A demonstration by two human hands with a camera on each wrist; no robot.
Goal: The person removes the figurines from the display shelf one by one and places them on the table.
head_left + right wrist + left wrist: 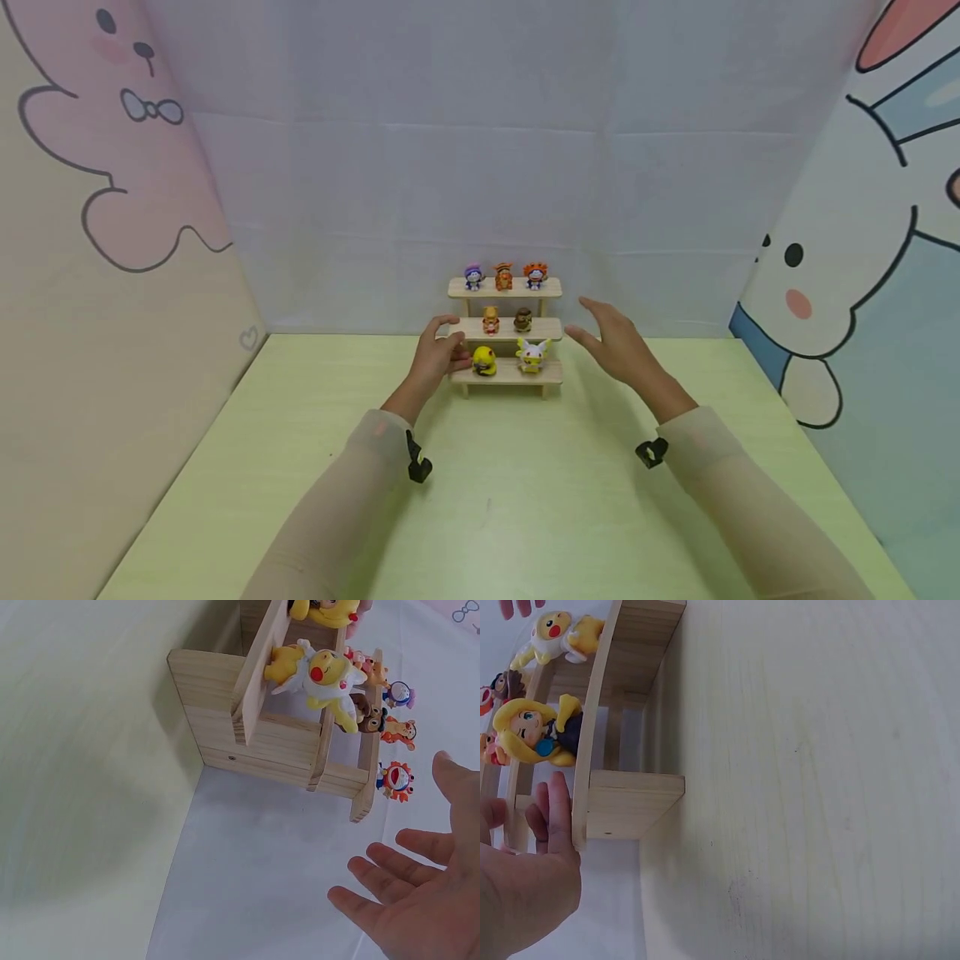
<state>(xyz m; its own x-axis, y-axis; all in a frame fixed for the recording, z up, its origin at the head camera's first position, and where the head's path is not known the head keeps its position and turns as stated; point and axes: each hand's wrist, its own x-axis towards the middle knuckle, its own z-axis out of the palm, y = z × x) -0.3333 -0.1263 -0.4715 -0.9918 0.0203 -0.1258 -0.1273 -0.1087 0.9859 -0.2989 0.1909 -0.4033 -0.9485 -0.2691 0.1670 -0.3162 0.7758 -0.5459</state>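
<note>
A three-tier wooden display shelf (506, 377) stands against the back wall, holding small figurines. My left hand (435, 357) is at its left end, fingers extended beside the lower and middle boards and touching the lower one. Closest to those fingers sits a yellow-haired figurine (526, 731) on the lowest tier. A yellow figurine in a white outfit (532, 357) shares that tier on the right. My right hand (617, 342) hovers off the shelf's right end, fingers spread and holding nothing, as the right wrist view (427, 900) also shows.
An orange figurine (491, 320) and a brown one (522, 320) occupy the middle tier. Up top are a purple-hatted figurine (473, 277), a striped orange one (503, 277) and one with an orange mane (535, 276). The pale table (495, 500) meets side walls with cartoon drawings.
</note>
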